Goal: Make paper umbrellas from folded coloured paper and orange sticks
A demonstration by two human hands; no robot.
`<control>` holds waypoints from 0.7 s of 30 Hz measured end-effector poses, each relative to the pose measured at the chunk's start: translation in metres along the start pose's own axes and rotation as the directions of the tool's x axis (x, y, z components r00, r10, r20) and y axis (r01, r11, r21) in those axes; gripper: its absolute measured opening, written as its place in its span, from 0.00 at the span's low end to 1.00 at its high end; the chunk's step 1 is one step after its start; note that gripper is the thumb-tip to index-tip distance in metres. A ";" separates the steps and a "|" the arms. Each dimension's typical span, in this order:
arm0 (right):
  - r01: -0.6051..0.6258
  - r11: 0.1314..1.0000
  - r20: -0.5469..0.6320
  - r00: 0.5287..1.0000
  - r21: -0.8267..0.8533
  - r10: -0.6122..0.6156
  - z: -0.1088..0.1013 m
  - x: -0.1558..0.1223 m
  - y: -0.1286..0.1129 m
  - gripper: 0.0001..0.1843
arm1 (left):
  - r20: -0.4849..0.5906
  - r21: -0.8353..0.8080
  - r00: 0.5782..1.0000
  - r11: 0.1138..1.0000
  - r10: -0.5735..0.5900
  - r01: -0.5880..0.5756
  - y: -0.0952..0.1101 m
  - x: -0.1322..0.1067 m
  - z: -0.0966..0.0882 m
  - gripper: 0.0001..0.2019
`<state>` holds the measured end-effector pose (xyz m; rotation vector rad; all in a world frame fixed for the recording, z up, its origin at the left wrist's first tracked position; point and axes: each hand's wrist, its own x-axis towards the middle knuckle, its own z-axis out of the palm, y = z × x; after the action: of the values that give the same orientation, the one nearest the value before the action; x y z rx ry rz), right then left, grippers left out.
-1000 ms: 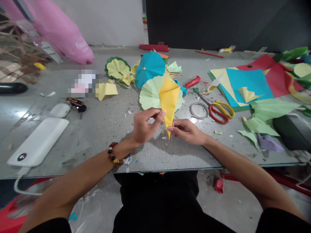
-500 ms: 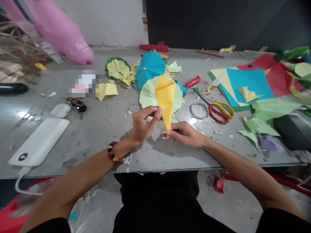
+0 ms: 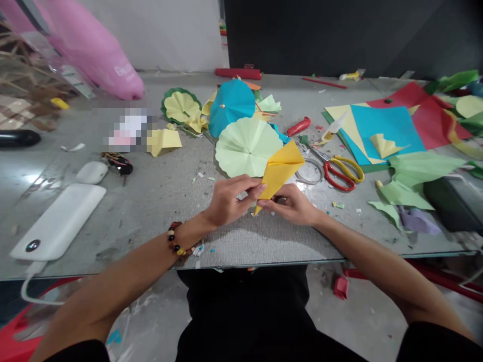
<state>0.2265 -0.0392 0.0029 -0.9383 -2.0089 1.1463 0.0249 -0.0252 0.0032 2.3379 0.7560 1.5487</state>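
My left hand [image 3: 234,198] and my right hand [image 3: 290,205] both pinch a folded yellow paper cone [image 3: 279,173] above the table's grey surface [image 3: 158,201]. Its narrow tip points down to the left between my fingers, and its wide end tilts up to the right. Just beyond it lies a pale green pleated paper fan [image 3: 247,147], close to my left fingertips but apart from them. A teal paper rosette [image 3: 231,106] sits farther back.
Red-and-yellow-handled scissors [image 3: 337,173] and a tape ring [image 3: 309,172] lie right of my hands. Stacked coloured paper sheets [image 3: 388,125] cover the right side. A white power bank [image 3: 58,222], white mouse [image 3: 92,172] and keys [image 3: 116,163] lie left. The table edge runs below my forearms.
The yellow paper cone has swung from pointing straight down to a tilt, with its wide end moving right. It no longer covers the green fan.
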 end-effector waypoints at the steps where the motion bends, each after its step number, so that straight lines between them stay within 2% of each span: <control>1: 0.007 1.000 0.002 1.000 -0.003 -0.007 0.000 0.000 0.000 0.17 | -0.003 -0.001 1.000 1.000 0.001 -0.001 0.000 0.000 0.000 0.05; 6: 0.023 1.000 -0.006 1.000 0.001 -0.023 0.000 0.001 -0.004 0.25 | -0.021 0.011 0.999 1.000 0.023 -0.023 -0.001 0.001 0.000 0.04; 10: 0.005 0.999 -0.029 1.000 -0.052 -0.007 0.002 0.001 -0.006 0.33 | 0.003 0.013 1.000 1.000 -0.006 0.006 -0.003 0.000 -0.001 0.05; 12: -0.023 0.998 -0.071 0.997 -0.060 0.019 0.002 0.002 -0.005 0.30 | 0.001 0.011 1.000 1.000 -0.012 0.012 -0.003 0.000 -0.001 0.06; 15: -0.041 0.998 -0.209 0.977 -0.050 0.030 0.002 0.002 -0.004 0.23 | 0.009 0.024 1.000 1.000 -0.010 0.010 -0.004 0.000 -0.001 0.06; 17: -0.029 0.997 -0.272 0.962 -0.068 0.010 0.001 0.002 -0.005 0.23 | 0.020 0.027 1.000 1.000 -0.004 0.003 -0.005 0.000 -0.001 0.06; 21: -0.001 0.996 -0.239 0.971 -0.088 -0.020 -0.001 0.001 -0.007 0.24 | 0.037 0.002 0.999 1.000 0.004 -0.004 -0.005 0.000 0.000 0.07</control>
<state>0.2252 -0.0405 0.0096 -1.0565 -1.8766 0.8983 0.0240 -0.0210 0.0012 2.3641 0.7454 1.5028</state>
